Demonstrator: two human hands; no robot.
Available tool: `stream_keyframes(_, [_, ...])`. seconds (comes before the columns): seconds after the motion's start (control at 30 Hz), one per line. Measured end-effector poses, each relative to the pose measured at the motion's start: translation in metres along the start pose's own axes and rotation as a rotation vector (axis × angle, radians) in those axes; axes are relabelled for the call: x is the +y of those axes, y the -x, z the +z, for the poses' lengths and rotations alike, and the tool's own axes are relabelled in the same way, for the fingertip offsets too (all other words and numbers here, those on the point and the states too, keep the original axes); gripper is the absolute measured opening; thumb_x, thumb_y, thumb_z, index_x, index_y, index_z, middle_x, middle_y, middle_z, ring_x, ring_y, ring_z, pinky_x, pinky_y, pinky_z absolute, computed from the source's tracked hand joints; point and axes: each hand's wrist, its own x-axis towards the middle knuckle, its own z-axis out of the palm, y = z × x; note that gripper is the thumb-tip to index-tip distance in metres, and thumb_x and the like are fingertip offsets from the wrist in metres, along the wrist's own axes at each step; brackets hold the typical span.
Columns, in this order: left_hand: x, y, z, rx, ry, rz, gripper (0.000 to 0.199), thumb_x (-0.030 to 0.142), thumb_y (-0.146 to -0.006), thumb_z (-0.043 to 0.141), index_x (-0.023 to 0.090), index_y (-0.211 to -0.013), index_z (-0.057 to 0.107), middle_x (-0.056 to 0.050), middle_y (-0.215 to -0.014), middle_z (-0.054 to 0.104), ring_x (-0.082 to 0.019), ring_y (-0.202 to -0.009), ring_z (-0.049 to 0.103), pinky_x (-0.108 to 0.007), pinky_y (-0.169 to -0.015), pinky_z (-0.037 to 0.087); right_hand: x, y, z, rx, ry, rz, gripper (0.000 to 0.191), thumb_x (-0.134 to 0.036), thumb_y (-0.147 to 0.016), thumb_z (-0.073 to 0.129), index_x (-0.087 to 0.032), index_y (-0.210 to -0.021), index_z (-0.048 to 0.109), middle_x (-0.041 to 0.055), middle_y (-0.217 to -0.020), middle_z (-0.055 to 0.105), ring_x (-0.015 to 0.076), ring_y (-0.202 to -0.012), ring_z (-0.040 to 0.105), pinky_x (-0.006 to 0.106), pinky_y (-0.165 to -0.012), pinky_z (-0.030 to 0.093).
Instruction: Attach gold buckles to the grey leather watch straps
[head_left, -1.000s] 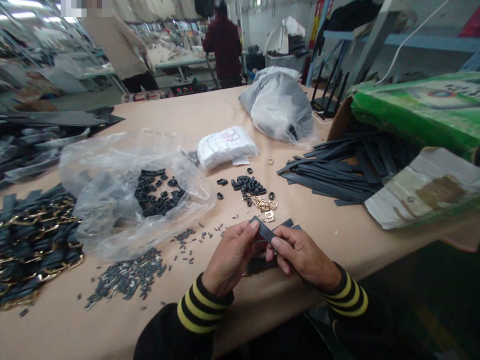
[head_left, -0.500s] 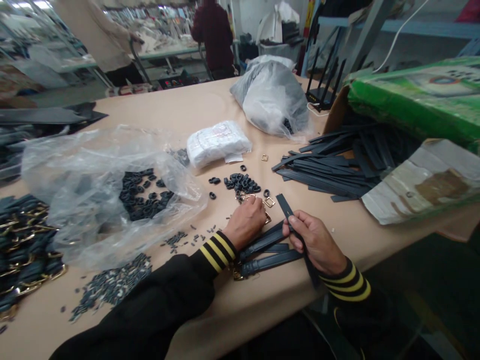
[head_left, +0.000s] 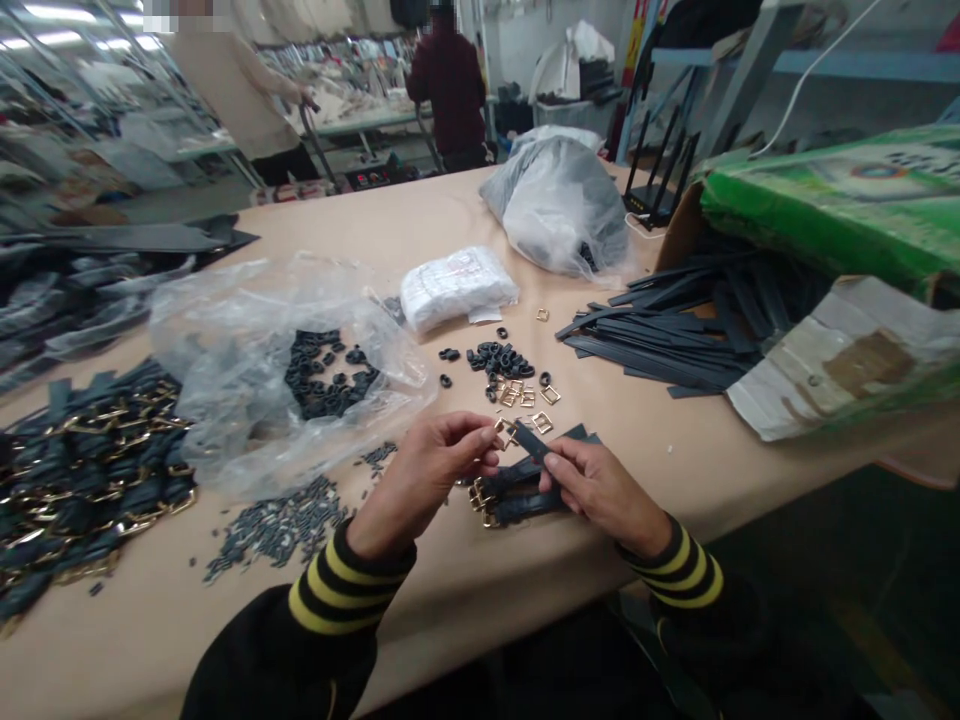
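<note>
Between finger and thumb, my left hand [head_left: 450,455] pinches a gold buckle [head_left: 507,433]. The end of a dark strap [head_left: 531,441] meets the buckle; my right hand [head_left: 600,485] is closed on this strap. Whether the strap passes through the buckle is too small to tell. Beneath the hands lie finished-looking straps with gold buckles [head_left: 484,503]. Just beyond are loose gold buckles [head_left: 517,393] and a small pile of black loops [head_left: 499,360].
Plastic bag with black loops [head_left: 225,400] at left, buckled straps [head_left: 82,480] at far left, small dark pieces [head_left: 281,525] in front. White packet [head_left: 457,288] and full bag [head_left: 562,205] farther back. Loose straps [head_left: 667,335] spill from a green box [head_left: 832,200]. Two people stand beyond the table.
My left hand has drawn back from the buckle pile with a buckle. My right hand has tilted the strap's end toward it. The view has shifted, showing more at left.
</note>
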Motion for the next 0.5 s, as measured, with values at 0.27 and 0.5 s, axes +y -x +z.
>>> stream_keyframes(0.27, [-0.021, 0.023, -0.001, 0.079, 0.18, -0.004, 0.017, 0.026, -0.071, 0.066, 0.01, -0.079, 0.064, 0.0, -0.064, 0.061, -0.005, -0.054, 0.056, -0.016, -0.055, 0.05, -0.009, 0.014, 0.012, -0.261, -0.18, -0.047, 0.022, -0.032, -0.087, 0.044, -0.013, -0.08, 0.052, -0.0006, -0.066, 0.054, 0.0016, -0.039, 0.034, 0.016, -0.036, 0.023])
stream_keyframes(0.5, [-0.02, 0.033, 0.0, 0.058, 0.432, -0.058, 0.013, 0.02, -0.069, 0.069, 0.011, -0.076, 0.063, 0.002, -0.063, 0.059, -0.001, -0.048, 0.053, -0.01, -0.048, 0.048, -0.004, 0.014, 0.004, -0.312, -0.126, -0.062, 0.022, -0.033, -0.087, 0.044, -0.012, -0.086, 0.054, 0.0005, -0.068, 0.056, 0.0022, -0.04, 0.036, 0.016, -0.037, 0.026])
